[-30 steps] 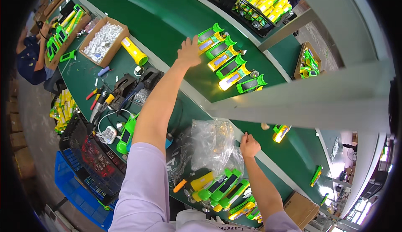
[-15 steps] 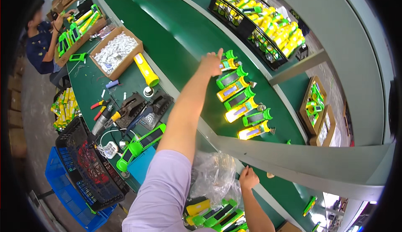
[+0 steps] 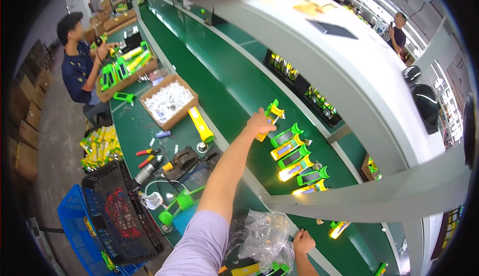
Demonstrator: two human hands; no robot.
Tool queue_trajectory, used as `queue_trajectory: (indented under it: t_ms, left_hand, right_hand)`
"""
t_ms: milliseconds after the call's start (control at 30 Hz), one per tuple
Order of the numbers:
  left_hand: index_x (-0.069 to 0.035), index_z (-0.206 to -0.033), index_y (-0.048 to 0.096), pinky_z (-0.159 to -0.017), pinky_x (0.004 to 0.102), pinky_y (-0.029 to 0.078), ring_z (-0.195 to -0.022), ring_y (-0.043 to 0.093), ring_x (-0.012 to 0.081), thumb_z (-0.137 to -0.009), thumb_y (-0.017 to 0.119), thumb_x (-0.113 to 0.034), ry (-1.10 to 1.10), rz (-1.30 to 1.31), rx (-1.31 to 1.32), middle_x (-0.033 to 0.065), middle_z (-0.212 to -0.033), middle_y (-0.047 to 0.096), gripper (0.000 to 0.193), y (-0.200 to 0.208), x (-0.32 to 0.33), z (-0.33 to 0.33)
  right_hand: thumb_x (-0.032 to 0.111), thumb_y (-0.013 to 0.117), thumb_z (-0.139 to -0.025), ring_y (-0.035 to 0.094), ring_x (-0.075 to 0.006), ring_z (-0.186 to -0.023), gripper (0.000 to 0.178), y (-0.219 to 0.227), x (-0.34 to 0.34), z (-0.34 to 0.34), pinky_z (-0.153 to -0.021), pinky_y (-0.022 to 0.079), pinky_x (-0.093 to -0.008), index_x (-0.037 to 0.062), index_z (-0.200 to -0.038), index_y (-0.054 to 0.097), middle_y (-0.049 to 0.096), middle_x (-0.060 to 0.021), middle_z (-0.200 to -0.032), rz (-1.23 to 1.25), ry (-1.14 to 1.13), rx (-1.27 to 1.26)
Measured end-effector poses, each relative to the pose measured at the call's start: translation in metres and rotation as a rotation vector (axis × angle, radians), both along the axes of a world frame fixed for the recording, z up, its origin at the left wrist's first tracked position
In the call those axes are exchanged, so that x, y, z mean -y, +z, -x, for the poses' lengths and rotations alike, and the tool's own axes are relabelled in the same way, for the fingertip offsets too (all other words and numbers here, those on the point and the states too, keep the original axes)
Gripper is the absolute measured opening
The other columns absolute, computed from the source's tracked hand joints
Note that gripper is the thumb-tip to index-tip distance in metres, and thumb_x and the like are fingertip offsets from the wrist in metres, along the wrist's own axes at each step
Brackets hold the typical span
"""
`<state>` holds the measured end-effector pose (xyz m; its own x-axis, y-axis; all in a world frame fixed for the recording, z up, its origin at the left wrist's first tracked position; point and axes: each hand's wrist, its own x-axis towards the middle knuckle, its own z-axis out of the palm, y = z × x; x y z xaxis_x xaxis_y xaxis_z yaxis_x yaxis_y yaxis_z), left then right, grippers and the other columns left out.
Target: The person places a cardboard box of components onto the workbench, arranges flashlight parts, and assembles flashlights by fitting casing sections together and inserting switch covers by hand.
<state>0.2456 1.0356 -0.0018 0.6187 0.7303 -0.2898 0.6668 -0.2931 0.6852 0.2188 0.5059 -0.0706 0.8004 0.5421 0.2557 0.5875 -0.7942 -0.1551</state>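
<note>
My left hand (image 3: 261,122) reaches over the green belt (image 3: 209,76), its fingers bent round a yellow flashlight body (image 3: 260,137) at the far end of a row. Just beyond the fingers is a green flashlight frame (image 3: 273,108). Nearer along the row, green frames with dark panels (image 3: 286,136) alternate with yellow flashlight bodies (image 3: 295,169), some glowing. My right hand (image 3: 303,242) is closed at the belt's near rail, beside a crumpled clear plastic bag (image 3: 264,233); what its fingers hold, if anything, is hidden.
A grey beam (image 3: 359,198) crosses above the belt. On the left bench are a carton of small white parts (image 3: 168,102), a yellow flashlight (image 3: 201,125) and tools (image 3: 149,170). Black (image 3: 122,211) and blue crates (image 3: 75,226) stand lower left. A co-worker (image 3: 77,59) sits far left.
The view has tilted up, showing more of the far room. My left hand's fingers have come down round the yellow body. A lit flashlight body now shows past the beam. The right hand stays closed.
</note>
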Motion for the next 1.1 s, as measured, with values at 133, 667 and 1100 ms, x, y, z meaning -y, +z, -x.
queue_trajectory:
  t_ms: [133,667,1100]
  left_hand:
    - [0.004,-0.139,0.028,-0.096,0.041,0.048,-0.112,0.059,0.0393,-0.062,0.077,-0.039,-0.003,-0.023,0.112,0.0276,-0.121,0.058,0.101,0.048,0.017,0.046]
    - [-0.005,-0.151,0.017,-0.088,0.0345,0.048,-0.106,0.056,0.0245,-0.073,0.073,-0.007,-0.058,0.443,0.253,0.0163,-0.124,0.052,0.096,0.186,0.452,0.319]
    - [0.005,-0.139,0.033,-0.103,0.0444,0.039,-0.119,0.049,0.0437,-0.069,0.076,-0.026,-0.958,-0.056,0.028,0.0302,-0.127,0.048,0.088,0.069,0.857,0.163]
  right_hand:
    - [0.027,0.057,-0.086,0.06,-0.0387,-0.053,0.031,0.003,0.003,0.001,-0.05,0.046,-0.0518,0.0073,-0.062,0.057,0.061,-0.0169,-0.06,0.055,-0.063,-0.047]
    - [0.025,0.06,-0.085,0.06,-0.0381,-0.07,0.023,0.088,0.132,0.063,-0.061,0.049,-0.0481,0.0055,-0.074,0.061,0.061,-0.0155,-0.073,-0.808,0.075,-0.401]
    - [0.029,0.053,-0.087,0.065,-0.0363,-0.069,0.031,0.097,0.403,0.347,-0.064,0.052,-0.048,0.0035,-0.076,0.065,0.066,-0.0166,-0.077,-0.431,-0.008,-0.839]
